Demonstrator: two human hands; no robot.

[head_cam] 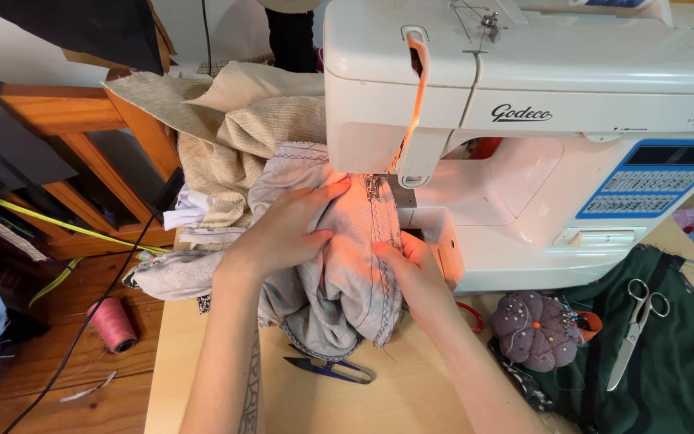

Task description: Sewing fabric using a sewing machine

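A white sewing machine (540,88) stands on a light wooden table (411,402). Pale grey fabric (347,265) with dark stitched seams lies bunched under its needle and presser foot (373,189), lit by the machine's lamp. My left hand (287,229) lies flat on the fabric left of the needle, fingers spread and pointing at the foot. My right hand (411,265) presses the fabric's right edge just in front of the needle, fingers curled onto the cloth.
Small thread snips (331,368) lie on the table below the fabric. A purple pincushion (536,329), scissors (636,325) and dark green cloth (676,362) are at the right. Beige fabric (234,137) is piled behind. A pink thread spool (112,325) rests on the floor at the left.
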